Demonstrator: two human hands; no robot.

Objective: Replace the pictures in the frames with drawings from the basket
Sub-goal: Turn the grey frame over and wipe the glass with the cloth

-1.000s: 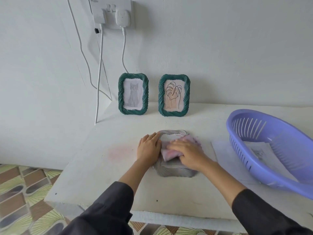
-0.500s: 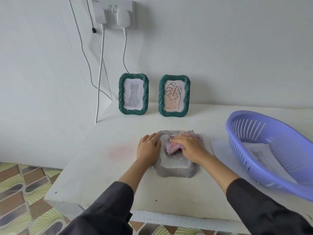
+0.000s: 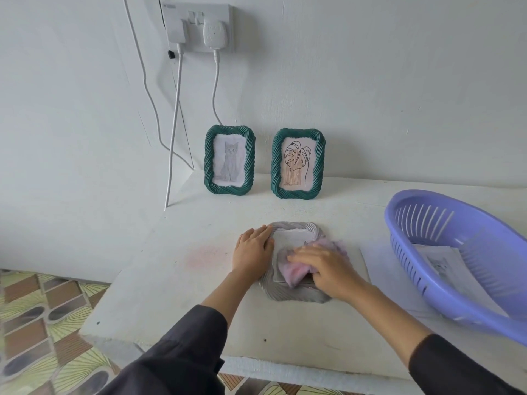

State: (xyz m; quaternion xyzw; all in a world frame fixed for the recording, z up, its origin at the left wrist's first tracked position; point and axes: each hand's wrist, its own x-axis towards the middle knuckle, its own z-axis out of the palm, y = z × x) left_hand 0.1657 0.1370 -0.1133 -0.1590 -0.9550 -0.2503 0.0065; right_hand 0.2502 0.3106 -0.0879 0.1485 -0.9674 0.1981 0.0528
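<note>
Head-worn camera looks forward and down, close over the table point(image 3: 182, 303), facing the wall point(image 3: 370, 81).

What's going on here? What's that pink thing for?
A person looks to be cleaning a grey picture frame that lies flat on the white table. The left hand rests on the frame's left edge. The right hand presses a pink cloth on its middle. By the wall stand a green cat frame and a green leaf frame. Paper sheets lie in the purple basket.
</note>
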